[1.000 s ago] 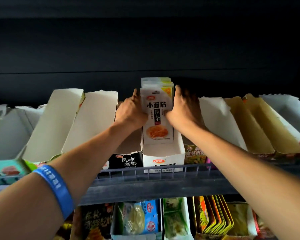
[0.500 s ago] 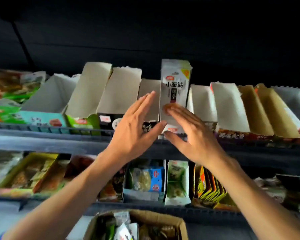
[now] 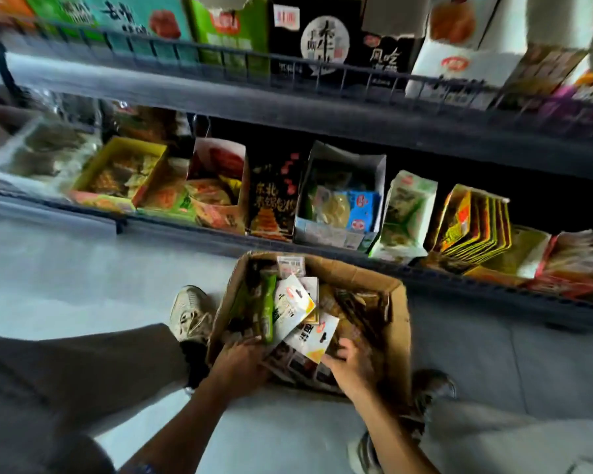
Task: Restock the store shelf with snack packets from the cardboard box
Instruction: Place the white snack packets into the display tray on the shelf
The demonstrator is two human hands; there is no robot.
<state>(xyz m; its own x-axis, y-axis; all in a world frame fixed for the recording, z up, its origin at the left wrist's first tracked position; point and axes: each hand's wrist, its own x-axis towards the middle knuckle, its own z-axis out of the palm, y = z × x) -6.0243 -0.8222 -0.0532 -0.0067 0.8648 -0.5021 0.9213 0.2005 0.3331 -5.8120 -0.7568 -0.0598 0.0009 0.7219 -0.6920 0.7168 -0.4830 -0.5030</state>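
Fingers of both my hands are down among the packets at the near end of the open brown cardboard box (image 3: 396, 323); motion blur and the packets hide how they are curled, so I cannot tell whether either hand grips anything. From the largest thing down: the dark metal store shelf (image 3: 288, 107) fills the upper half of the view, its top tier lined with printed display cartons behind a wire rail, its lower tier holding open cartons of bright snack packs. Below it lies the pale grey floor (image 3: 65, 268), where the cardboard box stands just in front of the lower tier. My leg in dark grey trousers (image 3: 83, 378) crosses the lower left, ending in a worn beige sneaker (image 3: 189, 311) touching the box's left wall. My left hand (image 3: 238, 366) rests at the box's near left corner and my right hand (image 3: 351, 369) just right of it. Between them, one white snack packet with a yellow corner (image 3: 314, 338) leans upward, with a similar white packet (image 3: 290, 304) and a green packet (image 3: 266, 302) standing behind.
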